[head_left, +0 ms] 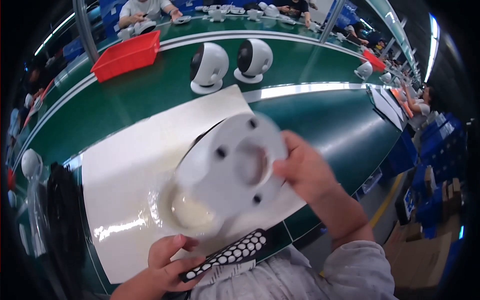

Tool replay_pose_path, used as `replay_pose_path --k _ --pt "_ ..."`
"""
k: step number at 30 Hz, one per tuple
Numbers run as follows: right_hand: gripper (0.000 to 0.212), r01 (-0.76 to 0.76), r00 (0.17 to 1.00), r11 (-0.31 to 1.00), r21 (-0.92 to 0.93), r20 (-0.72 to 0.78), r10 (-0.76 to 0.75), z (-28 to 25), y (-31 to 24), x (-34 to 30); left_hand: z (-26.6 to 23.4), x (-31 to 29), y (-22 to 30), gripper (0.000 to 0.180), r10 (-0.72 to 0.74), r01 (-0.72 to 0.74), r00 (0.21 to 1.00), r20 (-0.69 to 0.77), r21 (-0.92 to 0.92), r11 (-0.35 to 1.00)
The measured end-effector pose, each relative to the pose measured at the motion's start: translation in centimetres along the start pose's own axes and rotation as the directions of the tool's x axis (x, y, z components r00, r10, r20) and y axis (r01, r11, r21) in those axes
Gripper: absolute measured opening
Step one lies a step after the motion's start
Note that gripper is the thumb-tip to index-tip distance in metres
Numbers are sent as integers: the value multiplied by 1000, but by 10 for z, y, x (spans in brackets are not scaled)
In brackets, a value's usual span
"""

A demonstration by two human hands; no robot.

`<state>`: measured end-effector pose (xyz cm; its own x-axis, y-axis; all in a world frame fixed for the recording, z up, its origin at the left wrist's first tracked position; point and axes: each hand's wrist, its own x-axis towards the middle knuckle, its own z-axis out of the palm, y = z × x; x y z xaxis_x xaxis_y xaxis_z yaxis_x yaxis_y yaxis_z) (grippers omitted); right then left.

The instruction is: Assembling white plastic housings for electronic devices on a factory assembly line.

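My right hand grips the rim of a white round-headed device, tilted so its pale grey disc base faces me. Three dark round spots and a central opening show on the base; motion blurs it. Low in front of my body, my left hand has its thumb against a black strip with white round dots, holding it near one end. A white printed slip lies along the strip's lower edge. Beneath the device is a white sheet with a shallow cream-coloured round hollow.
Two white spherical devices with black fronts stand upright on the green belt beyond the sheet. A red bin sits farther left. Black plastic and clear wrapping lie at the left. Papers, blue crates and cardboard are at the right. People work across the line.
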<state>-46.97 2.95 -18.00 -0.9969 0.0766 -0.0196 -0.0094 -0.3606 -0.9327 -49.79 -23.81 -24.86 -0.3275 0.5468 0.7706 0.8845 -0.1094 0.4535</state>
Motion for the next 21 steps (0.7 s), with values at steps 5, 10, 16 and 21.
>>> replay_pose_path --k 5,10,16,21 --pt "20 130 797 581 -804 -264 -543 -100 -10 76 -6 -6 -15 23 -71 77 990 123 -42 996" --pt "18 -250 633 -244 -937 33 -774 -200 -2 185 -7 4 -14 21 -276 280 960 48 -125 952" --pt "19 -485 738 -367 -794 -145 -660 -229 10 244 -29 3 -29 19 -282 311 935 214 -118 943" --pt "24 -464 799 -317 -827 -235 -554 -210 19 234 -37 3 -32 19 -294 320 928 228 -87 943"
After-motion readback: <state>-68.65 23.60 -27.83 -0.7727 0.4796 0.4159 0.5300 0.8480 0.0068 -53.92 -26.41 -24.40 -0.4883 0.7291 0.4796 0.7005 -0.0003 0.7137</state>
